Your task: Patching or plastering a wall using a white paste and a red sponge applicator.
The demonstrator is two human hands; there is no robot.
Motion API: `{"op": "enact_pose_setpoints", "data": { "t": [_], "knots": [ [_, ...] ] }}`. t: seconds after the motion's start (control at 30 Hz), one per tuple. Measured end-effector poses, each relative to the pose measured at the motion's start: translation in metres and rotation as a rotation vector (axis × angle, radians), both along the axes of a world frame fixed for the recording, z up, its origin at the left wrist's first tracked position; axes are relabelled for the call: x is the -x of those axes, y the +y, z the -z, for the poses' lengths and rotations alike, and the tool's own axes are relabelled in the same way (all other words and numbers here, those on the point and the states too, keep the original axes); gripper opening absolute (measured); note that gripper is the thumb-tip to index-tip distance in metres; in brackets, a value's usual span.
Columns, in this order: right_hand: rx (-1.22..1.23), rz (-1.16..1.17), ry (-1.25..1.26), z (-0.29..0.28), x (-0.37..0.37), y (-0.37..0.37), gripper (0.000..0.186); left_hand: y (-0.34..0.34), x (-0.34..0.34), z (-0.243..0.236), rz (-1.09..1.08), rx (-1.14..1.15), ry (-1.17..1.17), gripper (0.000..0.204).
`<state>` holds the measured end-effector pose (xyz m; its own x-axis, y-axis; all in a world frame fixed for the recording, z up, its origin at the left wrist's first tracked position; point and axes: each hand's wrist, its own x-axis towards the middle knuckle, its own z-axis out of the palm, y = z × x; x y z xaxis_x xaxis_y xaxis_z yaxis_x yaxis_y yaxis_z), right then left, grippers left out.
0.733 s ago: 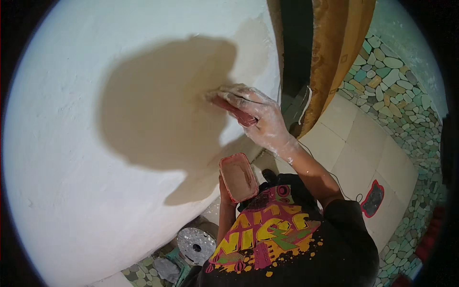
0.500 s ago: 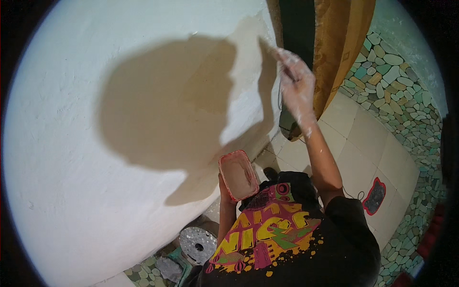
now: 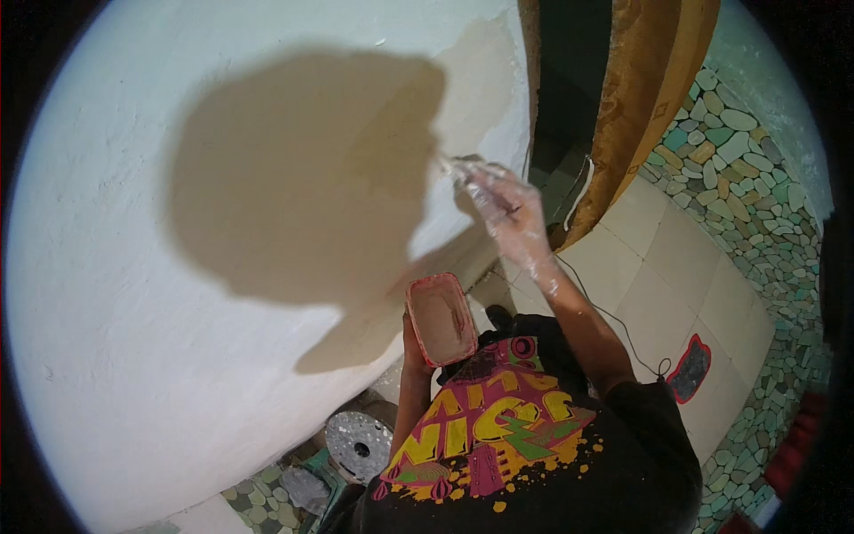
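My right hand (image 3: 507,209), smeared with white, is raised against the white wall (image 3: 133,267) near its right edge and grips a small tool or brush (image 3: 463,169) whose tip touches the wall; motion blur hides its shape. My left hand (image 3: 411,343) holds a red rectangular tray (image 3: 440,319) of pale paste close to my chest, fingers mostly hidden beneath it. A tan, damp-looking patch (image 3: 471,80) lies just above the right hand.
A dark doorway (image 3: 569,98) with an ochre curtain (image 3: 649,98) stands right of the wall. Beige floor tiles (image 3: 658,267) and pebble paving (image 3: 747,169) lie further right. A thin cable (image 3: 614,316) crosses the tiles. A paint-spattered can lid (image 3: 358,445) sits at the wall's foot.
My right hand swept from the wall's middle up to the right edge, then came down and slightly left. The tray in my left hand stayed put.
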<state>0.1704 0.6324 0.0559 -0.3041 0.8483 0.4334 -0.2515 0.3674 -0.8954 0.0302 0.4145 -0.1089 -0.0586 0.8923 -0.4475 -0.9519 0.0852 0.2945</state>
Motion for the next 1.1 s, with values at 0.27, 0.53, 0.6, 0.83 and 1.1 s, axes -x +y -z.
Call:
{"op": "enact_pose_setpoints", "data": {
  "t": [0.27,0.53,0.6,0.83,1.1],
  "knots": [
    [-0.050,0.391,-0.034,0.020,-0.007,0.065,0.025,0.002,0.008,0.017,-0.027,-0.067,0.013,0.071],
    [-0.308,0.215,-0.087,0.074,0.019,0.015,0.051,0.009,0.008,0.029,-0.112,0.042,0.049,0.069],
    [-0.278,0.147,-0.073,0.081,0.010,0.025,0.052,0.017,0.007,0.027,-0.093,0.049,0.040,0.069],
    [-0.930,0.412,-0.388,0.119,-0.029,0.112,0.056,0.041,-0.012,0.033,-0.064,0.068,0.089,0.069],
    [-1.027,0.365,-0.602,0.203,-0.074,0.193,0.058,0.070,-0.050,0.017,-0.035,0.158,0.186,0.068]
  ]
}}
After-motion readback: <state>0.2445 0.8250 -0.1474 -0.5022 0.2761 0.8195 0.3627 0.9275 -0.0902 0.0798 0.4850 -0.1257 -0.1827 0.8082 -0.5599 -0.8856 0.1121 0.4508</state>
